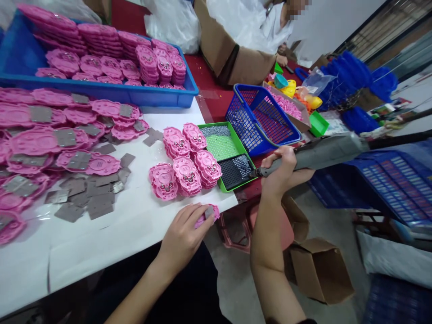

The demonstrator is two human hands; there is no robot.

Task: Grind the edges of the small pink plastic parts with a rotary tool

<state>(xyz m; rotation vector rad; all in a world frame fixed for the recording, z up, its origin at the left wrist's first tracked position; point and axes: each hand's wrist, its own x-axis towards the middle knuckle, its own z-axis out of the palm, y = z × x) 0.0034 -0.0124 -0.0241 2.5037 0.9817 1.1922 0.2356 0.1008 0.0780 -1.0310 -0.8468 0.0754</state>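
My left hand (184,231) grips a pink plastic part (208,213) with a grey metal plate on it, at the near edge of the white table (111,234). My right hand (282,168) holds a grey electric screwdriver (320,153); its tip points left at the black screw tray (236,172) inside a green tray (221,146). Several short stacks of pink parts (187,168) with screws stand just left of that tray.
Loose grey metal plates (91,193) and pink parts with plates (50,144) cover the table's left. A blue bin (151,94) of pink parts sits behind. A blue basket (263,117), another person (270,31) and cardboard boxes (320,270) lie to the right.
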